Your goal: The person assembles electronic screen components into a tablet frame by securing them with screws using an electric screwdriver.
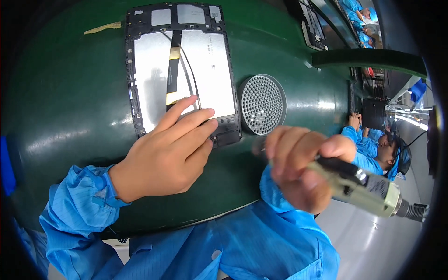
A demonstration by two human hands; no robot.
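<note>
My left hand (170, 151) lies with fingers stretched over the lower part of a tablet-like device frame (212, 74), black-rimmed with a silver metal back. A black flat cable (173, 74) with yellow tape and a thin dark wire run down its middle, their lower ends hidden under my fingers. In my right hand (303, 163), wrapped round its grip, is a pale green and black electric screwdriver (359, 182). Its tip end points left and is blurred, just below a round grey tray (262, 105) full of small holes. Whether a screw sits on the tip I cannot tell.
A strip of yellowish tape (103, 28) lies left of the frame on the green table (70, 102). Another dark device (312, 25) rests at the far right, near a dark green bar (368, 60). Other people in blue work clothes (368, 144) sit along the right.
</note>
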